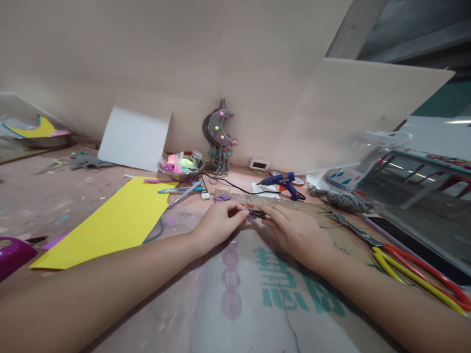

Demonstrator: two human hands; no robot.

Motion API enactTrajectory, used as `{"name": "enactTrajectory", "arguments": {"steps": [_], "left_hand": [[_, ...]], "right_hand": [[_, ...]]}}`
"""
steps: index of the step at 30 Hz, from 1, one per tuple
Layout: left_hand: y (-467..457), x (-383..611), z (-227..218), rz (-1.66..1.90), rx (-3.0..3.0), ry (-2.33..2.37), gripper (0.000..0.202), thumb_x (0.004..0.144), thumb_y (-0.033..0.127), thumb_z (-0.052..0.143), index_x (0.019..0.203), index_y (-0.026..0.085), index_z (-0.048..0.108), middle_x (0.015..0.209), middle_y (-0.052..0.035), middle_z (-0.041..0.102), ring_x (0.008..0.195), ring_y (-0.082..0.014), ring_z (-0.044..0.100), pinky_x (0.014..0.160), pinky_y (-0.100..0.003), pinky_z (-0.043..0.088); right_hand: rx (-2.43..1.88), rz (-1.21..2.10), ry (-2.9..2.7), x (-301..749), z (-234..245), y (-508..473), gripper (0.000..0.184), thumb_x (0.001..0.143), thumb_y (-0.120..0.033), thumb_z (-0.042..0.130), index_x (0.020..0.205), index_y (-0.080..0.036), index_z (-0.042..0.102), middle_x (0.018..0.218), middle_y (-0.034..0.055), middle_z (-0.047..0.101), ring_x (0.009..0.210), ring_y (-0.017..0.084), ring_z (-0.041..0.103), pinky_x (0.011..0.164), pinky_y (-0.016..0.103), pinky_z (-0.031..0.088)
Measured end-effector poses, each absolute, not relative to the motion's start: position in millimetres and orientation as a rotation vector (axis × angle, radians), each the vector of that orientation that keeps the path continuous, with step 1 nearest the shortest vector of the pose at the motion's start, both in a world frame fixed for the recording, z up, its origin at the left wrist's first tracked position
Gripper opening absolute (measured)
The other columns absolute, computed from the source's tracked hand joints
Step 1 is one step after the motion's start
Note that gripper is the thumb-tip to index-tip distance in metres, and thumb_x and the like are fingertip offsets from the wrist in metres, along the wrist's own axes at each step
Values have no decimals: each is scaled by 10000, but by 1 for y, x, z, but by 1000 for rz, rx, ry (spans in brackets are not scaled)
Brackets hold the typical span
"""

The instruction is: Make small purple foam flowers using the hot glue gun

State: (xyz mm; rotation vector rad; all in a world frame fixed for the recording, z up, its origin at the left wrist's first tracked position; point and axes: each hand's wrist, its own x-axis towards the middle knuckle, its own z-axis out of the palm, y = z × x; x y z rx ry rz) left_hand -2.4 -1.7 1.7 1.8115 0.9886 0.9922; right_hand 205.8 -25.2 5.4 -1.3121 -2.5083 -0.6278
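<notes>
Working with both bare hands over cardboard [320,213]. Pinching small purple piece [251,216] with left hand [220,221], thumb nearly meeting finger, gap narrow. Gripping dark slim item [259,214] near its right end with right hand [299,233], fingertips drawn close; not making out what kind, too small, partly covered. Holding purple piece right between both sets of fingertips: just right of left thumb, just left of right fingers. Pointing dark item's long axis roughly sideways, hand to hand; touching or merely overlapping purple piece, cannot tell. Reaching in about equally from both sides, but sitting slightly nearer left thumb.
</notes>
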Motion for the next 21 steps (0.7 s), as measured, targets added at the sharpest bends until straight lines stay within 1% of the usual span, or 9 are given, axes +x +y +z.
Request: {"name": "enactTrajectory", "arguments": {"steps": [7,15,19,21], "left_hand": [[-1,-2,2,986,1799,990,194,803,254,489,699,144,610,668,1,616,645,-124,548,602,-210,396],[-2,-2,2,973,1808,991,194,805,260,485,714,146,613,687,1,620,661,-125,549,617,-213,394],[-2,-2,1,977,1822,987,189,801,261,489,706,145,605,681,3,614,660,-124,547,610,-210,389],[-2,-2,1,980,1833,980,187,800,258,489,708,147,607,681,2,616,658,-124,547,606,-210,389]], "right_hand": [[-1257,-664,-2485,208,3,-22,311,916,-293,397,1187,-183,505,950,67,643,788,206,598,661,312,434],[-1260,-618,-2488,208,3,-22,300,916,-272,401,1193,-205,496,990,57,647,819,206,607,677,311,445],[-1257,-572,-2435,205,8,-24,270,914,-254,405,1156,-217,518,955,38,665,800,192,622,661,299,460],[-1250,-505,-2404,203,11,-25,270,913,-231,405,1159,-219,515,994,35,666,839,181,626,694,289,469]]}}
